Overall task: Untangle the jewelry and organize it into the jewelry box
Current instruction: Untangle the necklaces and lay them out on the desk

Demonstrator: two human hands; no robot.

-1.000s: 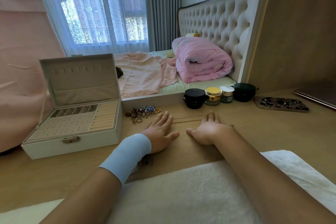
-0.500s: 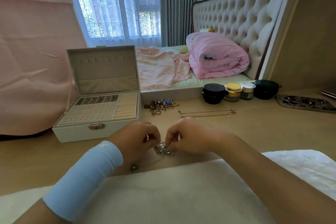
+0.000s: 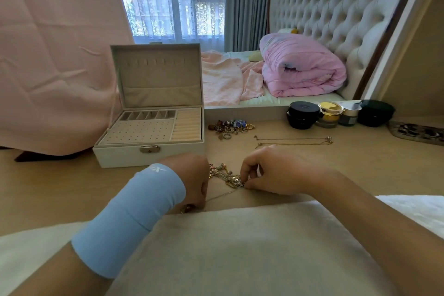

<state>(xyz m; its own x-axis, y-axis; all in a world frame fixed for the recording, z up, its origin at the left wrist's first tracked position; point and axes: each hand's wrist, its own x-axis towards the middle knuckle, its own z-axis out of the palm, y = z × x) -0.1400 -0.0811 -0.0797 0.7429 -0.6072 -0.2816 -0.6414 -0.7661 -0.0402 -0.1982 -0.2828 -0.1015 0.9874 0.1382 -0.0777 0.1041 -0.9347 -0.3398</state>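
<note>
Left hand, right hand pinching tangled chains, jewelry box beside, 4 jars behind

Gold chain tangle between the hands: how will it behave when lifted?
Probably limp: the tangled clump of gold chains lies slack on the wooden tabletop. Likely lifts as one knot, trailing the strand by the left hand. Fine links: likely light.

Bare worktop lies open near left and right. The jewelry box blocks the left; jewelry pile, chains and jars line the back.
</note>
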